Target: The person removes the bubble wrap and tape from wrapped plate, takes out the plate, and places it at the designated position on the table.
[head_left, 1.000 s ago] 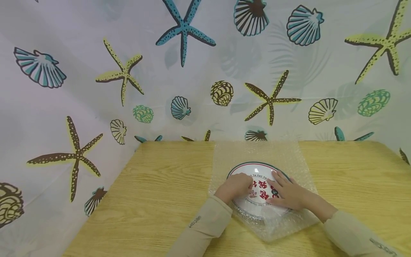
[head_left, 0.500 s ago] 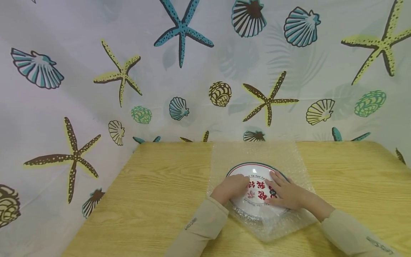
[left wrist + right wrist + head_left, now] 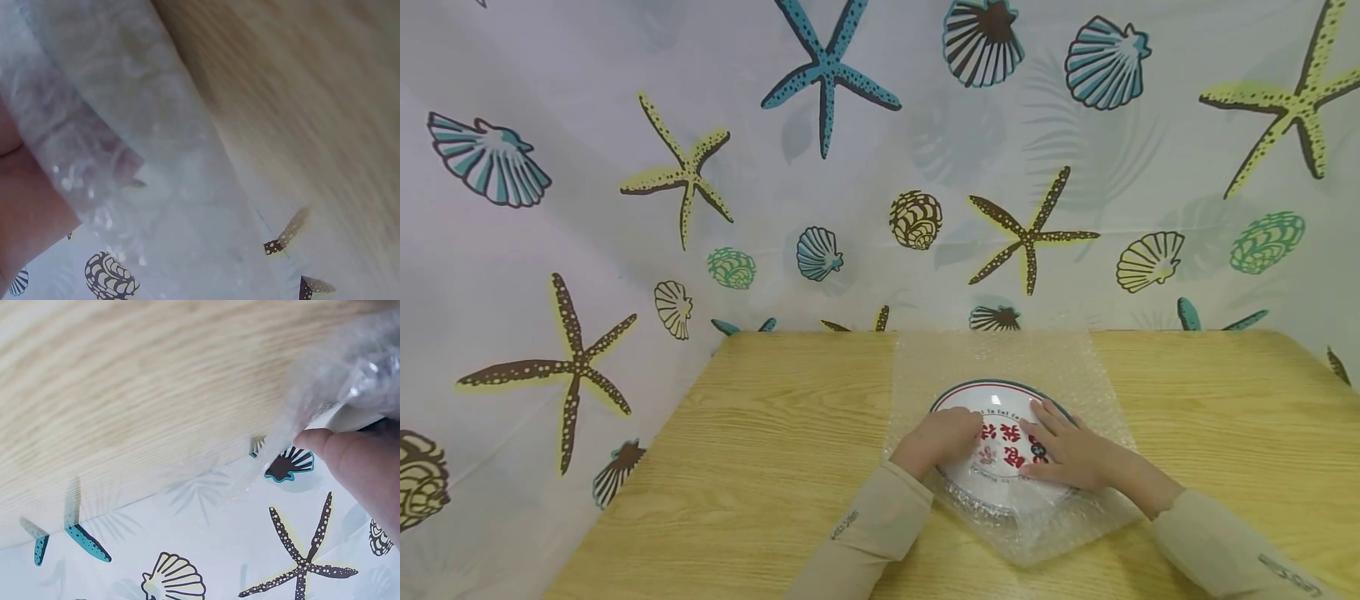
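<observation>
A: What's nearest the person?

B: Their sleeves, both beige. The left sleeve (image 3: 880, 512) and the right sleeve (image 3: 1217, 546) each carry dark lettering, too blurred for me to read.

A: And just past the cuffs?

B: The near corner of some clear bubble wrap (image 3: 1033, 533), on the table. Then the hands, with a white dish (image 3: 996, 492) between and beneath them, on the wrap.

A: How do the hands lie?

B: The left hand (image 3: 938, 440) is over the dish's left part, fingers curled; I can't tell whether they pinch anything. The right hand (image 3: 1071, 452) rests on the dish's right part, fingers spread and gripping nothing.

A: Any writing on the dish?

B: Red Chinese characters (image 3: 1011, 444) in the middle, partly hidden by the hands. I can make out 我 and 食. Above them runs an arc of small dark letters, where "To Eat" is legible; the lower arc isn't.

A: Beyond that?

B: The dish's far rim, with green and red lines, more wrap, the wood-grain table (image 3: 760, 433), and finally a pale cloth (image 3: 865, 187) printed with starfish and shells.
</observation>
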Action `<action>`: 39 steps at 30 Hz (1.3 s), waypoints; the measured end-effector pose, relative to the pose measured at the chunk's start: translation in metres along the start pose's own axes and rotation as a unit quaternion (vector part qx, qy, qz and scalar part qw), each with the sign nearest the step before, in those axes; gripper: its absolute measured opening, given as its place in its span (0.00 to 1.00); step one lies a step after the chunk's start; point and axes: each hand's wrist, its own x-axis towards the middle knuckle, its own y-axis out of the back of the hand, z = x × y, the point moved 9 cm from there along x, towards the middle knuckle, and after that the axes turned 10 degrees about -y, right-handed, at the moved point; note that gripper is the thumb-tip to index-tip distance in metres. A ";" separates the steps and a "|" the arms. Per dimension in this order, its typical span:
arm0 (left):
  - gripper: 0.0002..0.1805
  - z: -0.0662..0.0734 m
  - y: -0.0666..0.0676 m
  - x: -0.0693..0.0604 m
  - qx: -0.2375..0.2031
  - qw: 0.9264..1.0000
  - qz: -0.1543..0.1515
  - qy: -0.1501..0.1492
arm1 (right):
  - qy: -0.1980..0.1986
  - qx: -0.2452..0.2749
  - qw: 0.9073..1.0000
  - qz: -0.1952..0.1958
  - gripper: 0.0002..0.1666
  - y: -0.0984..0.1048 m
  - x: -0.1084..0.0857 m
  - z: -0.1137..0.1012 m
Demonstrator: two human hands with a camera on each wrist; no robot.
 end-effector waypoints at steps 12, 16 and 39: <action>0.04 -0.002 -0.001 0.000 -0.005 1.000 0.008 -0.003 | -0.003 -0.001 1.000 0.001 0.43 0.001 -0.001 -0.001; 0.04 -0.001 0.001 -0.001 -0.006 1.000 0.007 -0.002 | -0.005 -0.001 1.000 0.000 0.43 0.000 -0.001 -0.001; 0.03 -0.003 0.004 -0.003 -0.013 1.000 0.002 -0.001 | -0.005 -0.009 1.000 0.008 0.44 -0.002 0.001 0.003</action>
